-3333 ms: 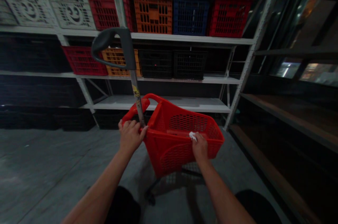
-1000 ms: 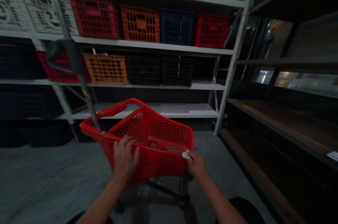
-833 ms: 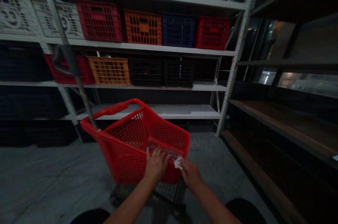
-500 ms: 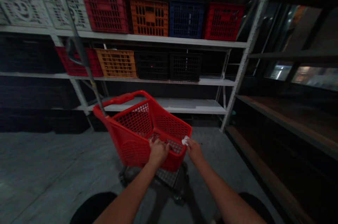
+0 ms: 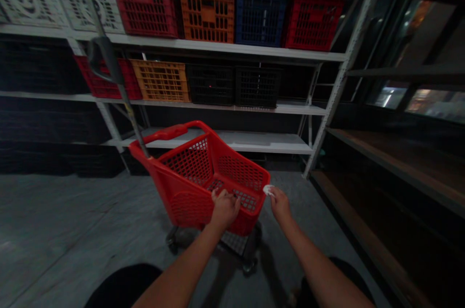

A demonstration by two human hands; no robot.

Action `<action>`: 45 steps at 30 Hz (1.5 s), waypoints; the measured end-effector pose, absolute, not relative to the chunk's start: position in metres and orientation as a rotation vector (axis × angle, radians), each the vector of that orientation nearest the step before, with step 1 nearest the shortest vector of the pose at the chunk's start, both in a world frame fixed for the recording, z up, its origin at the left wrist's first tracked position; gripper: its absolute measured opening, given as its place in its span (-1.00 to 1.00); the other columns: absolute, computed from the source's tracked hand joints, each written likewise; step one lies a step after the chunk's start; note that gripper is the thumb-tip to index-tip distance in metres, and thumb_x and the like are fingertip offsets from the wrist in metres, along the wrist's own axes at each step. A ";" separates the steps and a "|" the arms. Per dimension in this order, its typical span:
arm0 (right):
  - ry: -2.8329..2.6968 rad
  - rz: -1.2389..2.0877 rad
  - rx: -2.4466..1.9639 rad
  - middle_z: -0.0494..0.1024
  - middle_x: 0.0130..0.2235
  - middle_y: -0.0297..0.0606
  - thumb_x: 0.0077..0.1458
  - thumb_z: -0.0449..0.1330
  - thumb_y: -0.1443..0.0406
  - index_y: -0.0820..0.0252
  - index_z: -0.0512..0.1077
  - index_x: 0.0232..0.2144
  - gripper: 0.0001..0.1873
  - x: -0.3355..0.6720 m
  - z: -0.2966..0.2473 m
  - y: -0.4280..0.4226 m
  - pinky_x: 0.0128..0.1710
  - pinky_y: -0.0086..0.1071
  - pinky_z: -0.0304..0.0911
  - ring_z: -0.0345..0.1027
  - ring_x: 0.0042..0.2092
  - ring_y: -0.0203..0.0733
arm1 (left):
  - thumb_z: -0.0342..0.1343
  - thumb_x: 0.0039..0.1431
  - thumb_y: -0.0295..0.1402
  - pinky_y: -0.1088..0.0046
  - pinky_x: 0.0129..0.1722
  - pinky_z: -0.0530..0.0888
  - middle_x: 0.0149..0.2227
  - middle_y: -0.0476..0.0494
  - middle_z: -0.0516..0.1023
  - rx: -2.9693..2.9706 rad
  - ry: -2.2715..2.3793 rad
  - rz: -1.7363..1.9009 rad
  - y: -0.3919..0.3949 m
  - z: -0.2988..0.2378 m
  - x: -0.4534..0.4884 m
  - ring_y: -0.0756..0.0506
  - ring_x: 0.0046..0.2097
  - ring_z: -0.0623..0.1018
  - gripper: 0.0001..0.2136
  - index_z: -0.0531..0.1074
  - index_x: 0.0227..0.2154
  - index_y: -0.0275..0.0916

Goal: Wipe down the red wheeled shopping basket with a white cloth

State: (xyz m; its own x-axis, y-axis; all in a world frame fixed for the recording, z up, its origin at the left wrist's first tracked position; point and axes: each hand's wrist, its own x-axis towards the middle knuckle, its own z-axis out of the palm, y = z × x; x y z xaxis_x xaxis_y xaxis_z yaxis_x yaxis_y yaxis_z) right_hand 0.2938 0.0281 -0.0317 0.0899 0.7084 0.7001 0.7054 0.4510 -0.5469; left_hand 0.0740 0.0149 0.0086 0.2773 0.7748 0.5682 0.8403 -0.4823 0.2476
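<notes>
A red plastic shopping cart (image 5: pixel 181 206) stands in front of me, its handle at the far left and its basket holding nothing I can make out. My left hand (image 5: pixel 225 207) is closed over the near rim of the basket. Pinched in the fingers of my right hand (image 5: pixel 280 204) is a crumpled white cloth or tissue (image 5: pixel 268 190), right by the cart's front right corner. Whether the white piece touches the rim is hard to tell in the dim light.
Behind the cart, a white metal rack (image 5: pixel 218 45) carries red, orange, blue, white and black crates, including an orange crate (image 5: pixel 207 15). A wooden shelf unit (image 5: pixel 385 153) runs along the right. A grey pole with a hook-like grip (image 5: pixel 105 58) rises at the cart's handle.
My right hand has moved right with the white piece, out to the corner's outer side. My left hand and the cart appear slightly farther right, while the view has tilted a little.
</notes>
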 end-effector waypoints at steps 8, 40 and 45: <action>-1.862 0.258 -1.017 0.41 -0.28 -0.22 0.02 -0.04 0.44 0.17 0.35 -0.33 -0.79 0.226 -0.038 -0.052 -0.19 -0.38 0.25 0.29 -0.20 -0.24 | -0.17 0.12 -0.29 -0.03 0.02 -0.06 -0.51 -0.08 0.51 -2.451 -1.536 -0.957 0.019 0.010 0.072 -0.10 -0.27 0.38 -0.67 0.41 -0.62 -0.21; -1.740 0.150 -1.138 0.37 -0.31 -0.23 -0.09 -0.01 0.51 0.13 0.47 -0.28 -0.63 0.250 -0.024 -0.033 -0.21 -0.38 0.28 0.29 -0.24 -0.24 | -0.16 0.10 -0.30 0.13 0.01 0.02 -0.58 -0.02 0.45 -2.636 -1.318 -0.856 0.042 0.009 0.070 -0.04 -0.32 0.36 -0.70 0.39 -0.63 -0.19; -1.556 0.035 -1.338 0.39 -0.35 -0.21 -0.07 0.00 0.44 0.22 0.48 -0.39 -0.74 0.310 -0.013 0.015 -0.21 -0.32 0.28 0.30 -0.27 -0.22 | -0.18 0.12 -0.30 0.13 0.05 0.00 -0.58 -0.01 0.45 -2.665 -1.250 -0.805 0.051 0.006 0.059 -0.03 -0.31 0.35 -0.68 0.41 -0.62 -0.17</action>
